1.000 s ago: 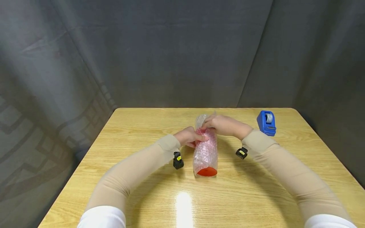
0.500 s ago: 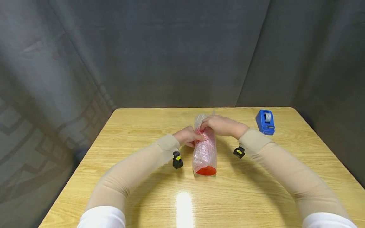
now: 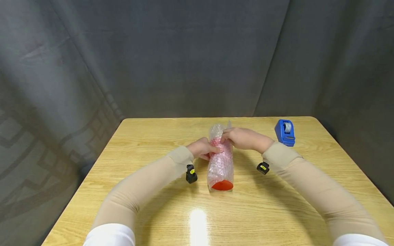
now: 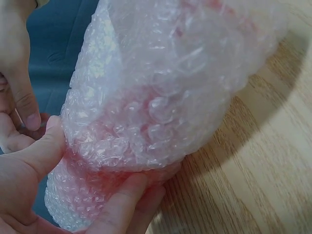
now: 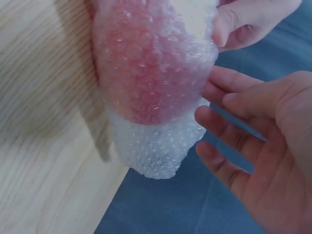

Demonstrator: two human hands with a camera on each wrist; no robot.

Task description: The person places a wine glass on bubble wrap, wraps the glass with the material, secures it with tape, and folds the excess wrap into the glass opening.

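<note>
A bubble-wrapped red object (image 3: 221, 169) lies lengthwise on the table, its flat red round end (image 3: 222, 185) facing me. The wrap hides its full shape. My left hand (image 3: 201, 148) grips its left side, thumb on top and fingers beneath, as the left wrist view shows. At its far right side is my right hand (image 3: 244, 138), fingertips right at the wrap. In the right wrist view the fingers of that hand (image 5: 265, 131) are spread and loosely bent. The collapsed far end of the bubble wrap (image 5: 153, 146) extends past the red part.
A blue tape dispenser (image 3: 285, 132) with a roll of tape stands at the table's back right. The wooden table (image 3: 147, 133) ends at dark grey curtains (image 3: 191, 61) behind. Small black wrist cameras (image 3: 191, 174) hang beneath both forearms.
My right hand has shifted slightly to the right, its fingertips moving off the middle of the wrap. The left hand keeps its grip and the wrapped object stays in place.
</note>
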